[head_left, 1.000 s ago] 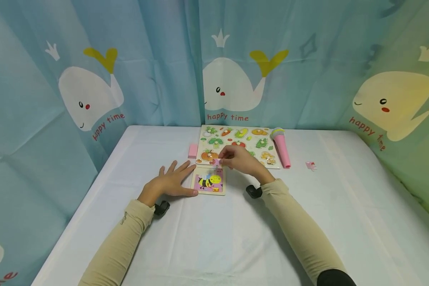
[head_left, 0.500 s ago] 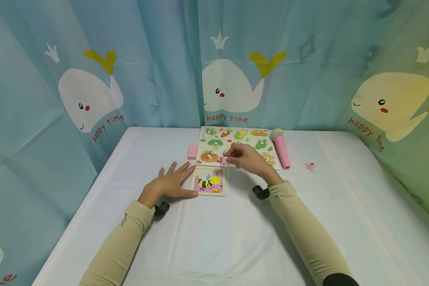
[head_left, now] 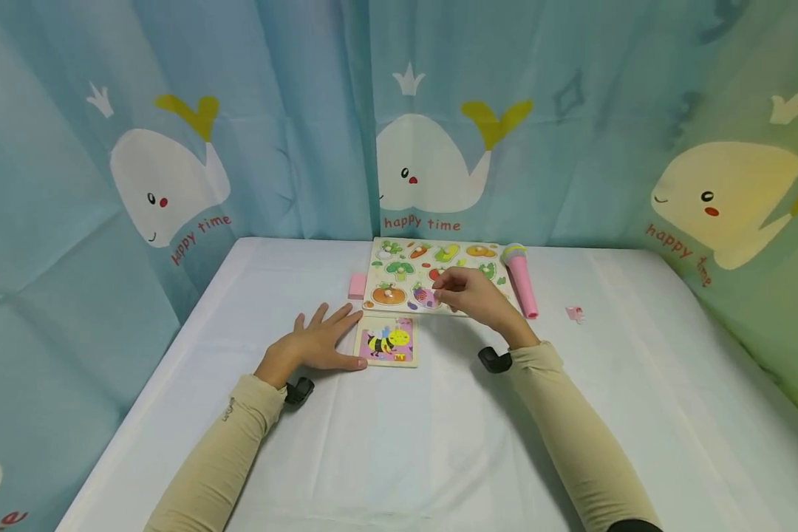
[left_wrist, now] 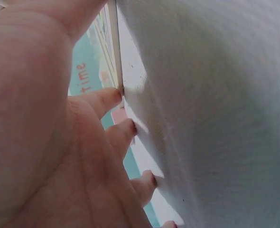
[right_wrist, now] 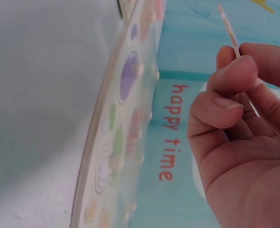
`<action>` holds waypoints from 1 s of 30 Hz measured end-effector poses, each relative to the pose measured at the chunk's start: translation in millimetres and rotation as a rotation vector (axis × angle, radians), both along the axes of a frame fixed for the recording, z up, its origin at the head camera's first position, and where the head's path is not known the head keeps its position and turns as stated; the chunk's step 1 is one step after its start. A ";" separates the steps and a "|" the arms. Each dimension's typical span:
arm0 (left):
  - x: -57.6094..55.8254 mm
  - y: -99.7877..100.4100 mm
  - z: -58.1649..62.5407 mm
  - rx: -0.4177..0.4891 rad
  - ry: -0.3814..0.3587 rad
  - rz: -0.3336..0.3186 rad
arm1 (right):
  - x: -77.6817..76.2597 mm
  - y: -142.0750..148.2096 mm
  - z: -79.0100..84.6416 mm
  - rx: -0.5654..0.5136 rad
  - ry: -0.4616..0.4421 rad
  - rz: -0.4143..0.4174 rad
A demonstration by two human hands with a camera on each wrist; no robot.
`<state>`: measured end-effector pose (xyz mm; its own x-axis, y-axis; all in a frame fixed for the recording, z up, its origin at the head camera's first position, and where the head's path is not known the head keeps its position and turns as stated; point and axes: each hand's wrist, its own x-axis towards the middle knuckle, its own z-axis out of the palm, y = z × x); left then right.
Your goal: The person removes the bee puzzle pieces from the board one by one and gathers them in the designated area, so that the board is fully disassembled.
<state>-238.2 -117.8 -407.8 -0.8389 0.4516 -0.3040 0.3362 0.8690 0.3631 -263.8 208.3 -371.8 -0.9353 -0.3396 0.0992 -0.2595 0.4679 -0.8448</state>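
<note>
A small square bee puzzle (head_left: 387, 343) in a pale wooden frame lies on the white table. My left hand (head_left: 315, 346) rests at its left side with fingers spread, thumb and a fingertip touching the frame's edge. Beyond it, my right hand (head_left: 473, 297) pinches a thin pink-purple puzzle piece (head_left: 422, 297) above the vegetable peg board (head_left: 408, 310). The right wrist view shows this puzzle piece (right_wrist: 229, 29) edge-on between thumb and fingers. Another pink puzzle piece (head_left: 575, 314) lies far to the right on the table.
A pink toy microphone (head_left: 522, 284) lies against the peg board's right side. Left of the board is a pink block (head_left: 357, 286). A blue curtain (head_left: 292, 148) with whale prints hangs behind the white table (head_left: 386, 443).
My right hand has moved right, away from over the bee puzzle's top right corner, carrying the puzzle piece over the peg board. The left hand has stayed in place.
</note>
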 end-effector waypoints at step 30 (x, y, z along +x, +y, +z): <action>1.3 -0.3 -1.4 -0.009 0.007 0.002 | 5.5 56.7 21.2 -0.001 0.032 -0.179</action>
<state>-236.8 -118.1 -409.3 -0.8421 0.4467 -0.3021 0.3367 0.8731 0.3525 -258.3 265.0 -350.6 -0.9771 -0.1681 0.1301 -0.1990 0.5085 -0.8377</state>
